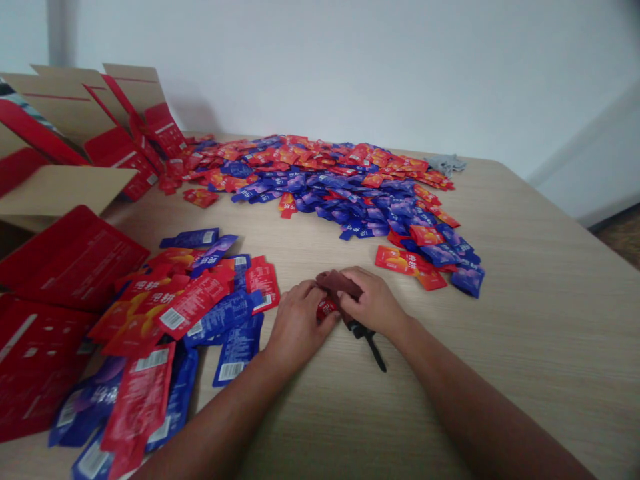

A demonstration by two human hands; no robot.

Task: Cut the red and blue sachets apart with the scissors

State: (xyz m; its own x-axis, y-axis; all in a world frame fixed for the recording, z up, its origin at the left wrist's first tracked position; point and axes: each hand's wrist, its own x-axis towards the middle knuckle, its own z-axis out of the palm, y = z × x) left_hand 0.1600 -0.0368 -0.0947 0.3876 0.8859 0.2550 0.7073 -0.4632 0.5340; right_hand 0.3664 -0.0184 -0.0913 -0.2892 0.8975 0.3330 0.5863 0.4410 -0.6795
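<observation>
On woodgrain table (pixel 525 280), hands (pixel 299 320) (pixel 374 303) hold smooth brown object (pixel 346 285), red packet (pixel 325 307).

The premises appear to be a packing workroom, evidenced by red and blue printed sachets (pixel 380 212) heaped in bulk across a wood-grain table (pixel 530 313), open red cardboard boxes (pixel 75 260) standing at its left side and a plain pale wall (pixel 380 67) behind

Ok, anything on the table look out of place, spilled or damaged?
One thing: a crumpled grey item, perhaps cloth, at the back right edge of the big pile of red and blue packets. It matches nothing around it. I see no clear spill or damage.
</observation>
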